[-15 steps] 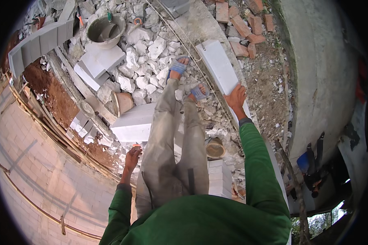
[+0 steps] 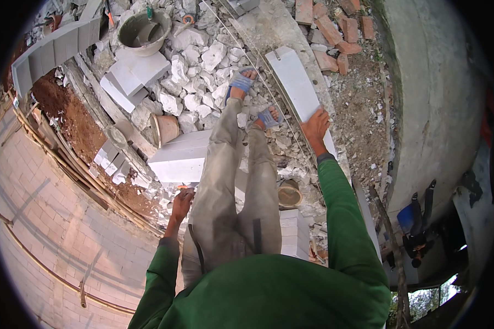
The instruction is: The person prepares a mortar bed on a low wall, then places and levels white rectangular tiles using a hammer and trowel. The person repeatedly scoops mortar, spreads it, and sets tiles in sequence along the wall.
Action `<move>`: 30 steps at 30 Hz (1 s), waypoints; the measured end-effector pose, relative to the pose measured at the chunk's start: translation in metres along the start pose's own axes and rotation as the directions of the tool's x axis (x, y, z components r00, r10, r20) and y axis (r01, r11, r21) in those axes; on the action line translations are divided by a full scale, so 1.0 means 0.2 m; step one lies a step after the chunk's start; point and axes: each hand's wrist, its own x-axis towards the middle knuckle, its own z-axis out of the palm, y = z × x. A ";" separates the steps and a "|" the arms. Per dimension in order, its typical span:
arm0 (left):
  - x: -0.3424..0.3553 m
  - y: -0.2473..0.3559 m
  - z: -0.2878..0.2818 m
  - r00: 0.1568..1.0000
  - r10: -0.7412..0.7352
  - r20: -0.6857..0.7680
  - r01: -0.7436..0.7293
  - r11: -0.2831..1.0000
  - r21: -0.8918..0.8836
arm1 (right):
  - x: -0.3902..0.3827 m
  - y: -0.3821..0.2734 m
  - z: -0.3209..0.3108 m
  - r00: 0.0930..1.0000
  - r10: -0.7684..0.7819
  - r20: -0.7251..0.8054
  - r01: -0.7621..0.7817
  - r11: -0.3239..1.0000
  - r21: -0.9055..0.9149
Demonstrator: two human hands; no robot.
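My right hand [image 2: 316, 127] grips a long pale aerated-concrete block [image 2: 296, 77], its thumb at the near-left edge and its fingers over the top. The block lies on a concrete strip [image 2: 277, 27] beside a taut string. Low beside my left thigh, my left hand [image 2: 182, 203] is closed with its fingers curled. A small orange piece shows just above its fingers; whether it is held cannot be told. Near that hand stands a large stack of pale blocks [image 2: 178, 163].
Broken white rubble [image 2: 195, 82] surrounds my sandalled feet. A mortar bucket [image 2: 144, 48] with a trowel stands at the far left, and a tipped bucket [image 2: 164, 130] lies nearer. Red bricks [image 2: 328, 30] are scattered far right. Bamboo poles [image 2: 66, 159] edge the left; another person [image 2: 420, 225] is at right.
The view has shifted slightly, moving the scene up in the picture. My left hand has turned a little, showing more of its back. My right hand stays on the block.
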 end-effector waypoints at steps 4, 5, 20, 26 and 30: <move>0.02 -0.01 0.05 0.991 0.128 0.038 -0.126 0.991 -0.045 | -0.01 0.07 -0.04 0.996 -0.041 0.080 0.037 0.998 0.054; 0.04 -0.01 0.06 0.985 0.170 0.044 -0.167 0.985 -0.048 | 0.00 0.09 -0.05 0.994 -0.067 0.087 0.060 0.995 0.075; 0.05 0.08 0.09 0.996 0.094 0.002 -0.094 0.990 -0.101 | 0.14 0.27 -0.12 0.967 -0.194 0.168 0.162 0.969 0.189; 0.05 0.14 0.05 0.996 0.080 0.031 -0.080 0.996 0.026 | 0.14 0.38 -0.42 0.942 -0.178 0.285 0.117 0.969 0.217; -0.01 0.34 0.04 0.918 0.353 0.179 -0.386 0.898 0.212 | -0.07 0.48 -0.82 0.978 -0.196 0.073 0.161 0.927 0.340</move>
